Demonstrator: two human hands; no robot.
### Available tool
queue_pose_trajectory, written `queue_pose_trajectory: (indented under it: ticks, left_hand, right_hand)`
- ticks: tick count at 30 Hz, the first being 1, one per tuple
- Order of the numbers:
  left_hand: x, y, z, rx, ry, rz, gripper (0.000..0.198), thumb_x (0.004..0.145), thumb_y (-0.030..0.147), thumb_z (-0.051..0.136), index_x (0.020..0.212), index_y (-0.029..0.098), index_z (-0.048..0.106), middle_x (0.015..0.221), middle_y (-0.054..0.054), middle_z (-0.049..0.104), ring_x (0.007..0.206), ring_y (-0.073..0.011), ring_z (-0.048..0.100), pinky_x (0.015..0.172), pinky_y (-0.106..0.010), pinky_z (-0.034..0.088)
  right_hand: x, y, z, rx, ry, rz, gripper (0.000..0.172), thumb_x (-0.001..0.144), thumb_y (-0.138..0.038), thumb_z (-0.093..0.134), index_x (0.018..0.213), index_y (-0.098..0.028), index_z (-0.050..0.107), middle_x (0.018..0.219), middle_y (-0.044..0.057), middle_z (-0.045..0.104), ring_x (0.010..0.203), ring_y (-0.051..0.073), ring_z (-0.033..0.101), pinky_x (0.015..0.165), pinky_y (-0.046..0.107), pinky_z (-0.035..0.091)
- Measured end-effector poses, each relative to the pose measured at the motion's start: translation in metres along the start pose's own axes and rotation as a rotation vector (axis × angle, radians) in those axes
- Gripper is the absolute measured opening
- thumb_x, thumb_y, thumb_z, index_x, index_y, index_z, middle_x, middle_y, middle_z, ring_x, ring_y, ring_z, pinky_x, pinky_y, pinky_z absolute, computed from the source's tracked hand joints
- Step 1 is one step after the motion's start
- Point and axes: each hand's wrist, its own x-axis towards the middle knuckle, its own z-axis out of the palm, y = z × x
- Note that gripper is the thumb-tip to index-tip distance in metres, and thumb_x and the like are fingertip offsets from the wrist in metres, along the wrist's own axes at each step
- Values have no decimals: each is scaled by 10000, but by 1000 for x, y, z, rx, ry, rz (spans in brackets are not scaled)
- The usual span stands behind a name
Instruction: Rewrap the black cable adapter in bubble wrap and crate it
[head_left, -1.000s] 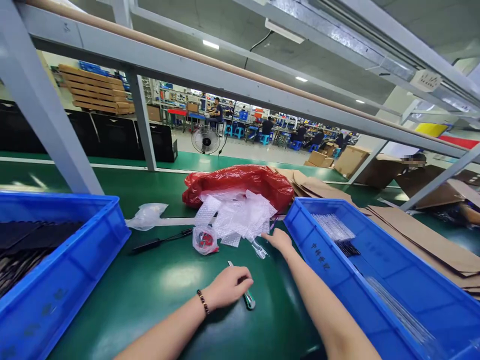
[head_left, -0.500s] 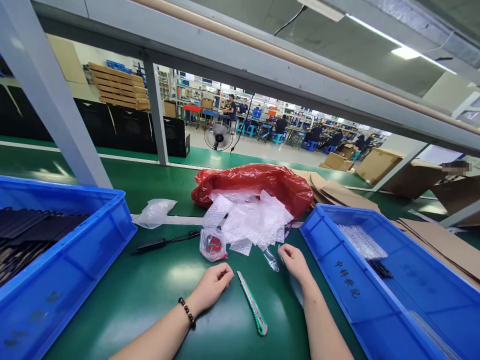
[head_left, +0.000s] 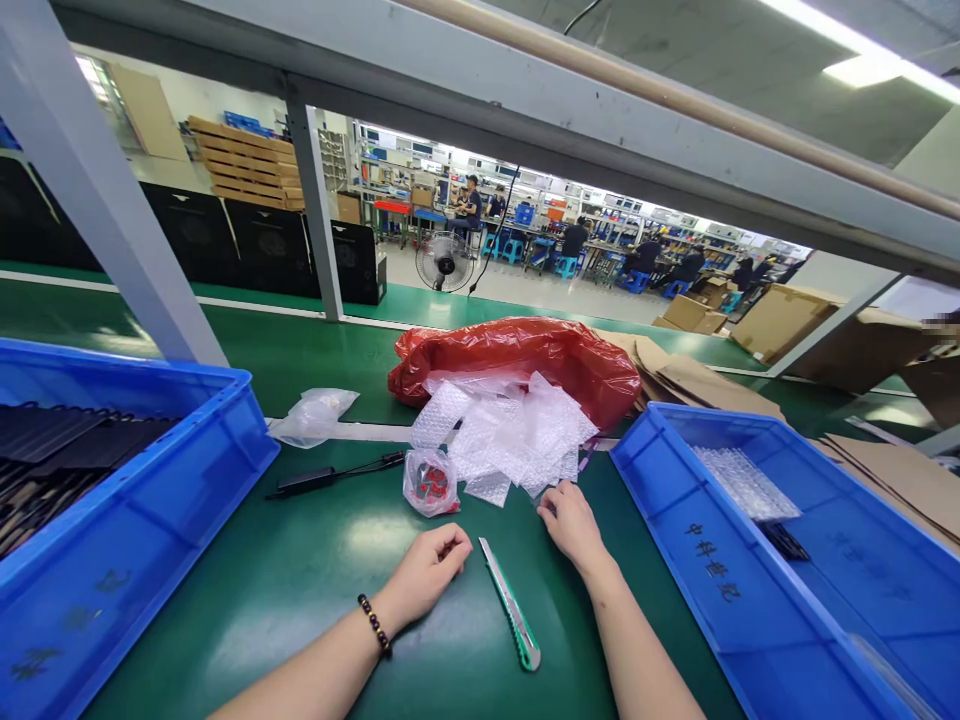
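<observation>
My left hand (head_left: 426, 572) rests on the green bench with its fingers curled into a loose fist, and nothing shows in it. Just right of it lies a green utility knife (head_left: 511, 610), blade out and pointing away from me. My right hand (head_left: 571, 522) is at the near right edge of a pile of bubble-wrap bags (head_left: 517, 435). Its fingers are bent and closed; what they pinch, if anything, is hidden. A small clear bag with red pieces (head_left: 431, 483) sits beyond my left hand. Behind the pile, a red plastic bag (head_left: 517, 345) lies with its mouth towards me.
A blue crate (head_left: 187, 480) with black flat devices stands at left. Another blue crate (head_left: 675, 520), at right, holds a bubble-wrapped item (head_left: 746, 485). A black cabled device (head_left: 307, 481) and a clear bag (head_left: 315, 415) lie at left. Cardboard sheets (head_left: 705, 385) lie behind the right crate.
My right hand has moved left and slightly forward to the edge of the bubble-wrap pile. The clear plastic strip beside it is no longer visible. My left hand stays put; the view has shifted slightly.
</observation>
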Motion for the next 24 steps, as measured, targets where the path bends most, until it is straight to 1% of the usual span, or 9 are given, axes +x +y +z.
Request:
queue_pose_trajectory:
  ticks: [3, 6, 9, 11, 14, 17, 19, 22, 24]
  left_hand:
    - [0, -1, 0, -15, -1, 10, 268, 807, 375, 413, 715, 131, 477, 605, 6, 463, 560, -100, 390, 542, -216, 307]
    - [0, 0, 0, -10, 0, 20, 252, 803, 357, 417, 706, 132, 476, 605, 5, 473, 572, -102, 406, 557, -219, 319]
    - [0, 1, 0, -1, -1, 25, 243, 800, 347, 419, 699, 134, 475, 607, 4, 483, 573, -102, 414, 561, -218, 324]
    - [0, 1, 0, 3, 0, 23, 240, 800, 345, 420, 701, 134, 477, 608, 4, 487, 568, -100, 414, 556, -217, 322]
    - [0, 0, 1, 8, 2, 26, 230, 797, 336, 422, 704, 133, 480, 608, 6, 490, 564, -97, 410, 546, -213, 317]
    - [0, -2, 1, 10, 3, 40, 227, 796, 329, 421, 705, 131, 484, 608, 7, 488, 563, -95, 404, 540, -210, 312]
    - [0, -1, 1, 10, 0, 48, 228, 796, 325, 418, 705, 129, 490, 606, 8, 488, 562, -94, 405, 542, -210, 312]
    - [0, 1, 1, 9, 5, 55, 221, 789, 311, 416, 700, 126, 496, 599, 9, 485, 565, -94, 407, 545, -210, 311]
    - [-1, 3, 1, -3, 14, 53, 208, 775, 298, 425, 694, 123, 501, 594, 10, 475, 565, -92, 399, 540, -208, 302]
  right_hand:
    - [-1, 0, -4, 12, -60, -4, 155, 767, -244, 492, 739, -167, 623, 817, 68, 497, 838, 178, 439, 756, 277, 329]
    - [-4, 5, -11, 42, -150, -27, 229, 755, -315, 504, 851, -181, 664, 833, 67, 504, 843, 187, 435, 758, 292, 329]
    - [-9, 8, -16, 9, -222, -48, 303, 775, -290, 450, 986, -228, 658, 867, 70, 499, 861, 193, 423, 764, 316, 319]
    - [-11, 10, -16, -27, -223, -48, 334, 792, -252, 404, 1018, -268, 649, 878, 72, 494, 862, 196, 414, 750, 327, 315]
    - [-11, 12, -11, -35, -109, -50, 350, 777, -179, 373, 912, -274, 681, 874, 74, 492, 850, 192, 408, 725, 320, 320]
    - [-8, 17, -6, 24, 137, -109, 332, 719, -120, 378, 813, -207, 685, 857, 74, 500, 835, 179, 412, 746, 310, 342]
    - [-6, 21, -3, 63, 290, -149, 309, 706, -124, 385, 802, -173, 675, 856, 75, 513, 833, 178, 419, 769, 310, 360]
    - [-6, 22, -3, 89, 416, -147, 289, 714, -134, 380, 786, -152, 659, 859, 81, 538, 832, 182, 440, 776, 316, 379]
    - [-7, 16, -6, 102, 508, -138, 268, 744, -158, 385, 803, -142, 646, 862, 92, 549, 840, 187, 457, 786, 324, 384]
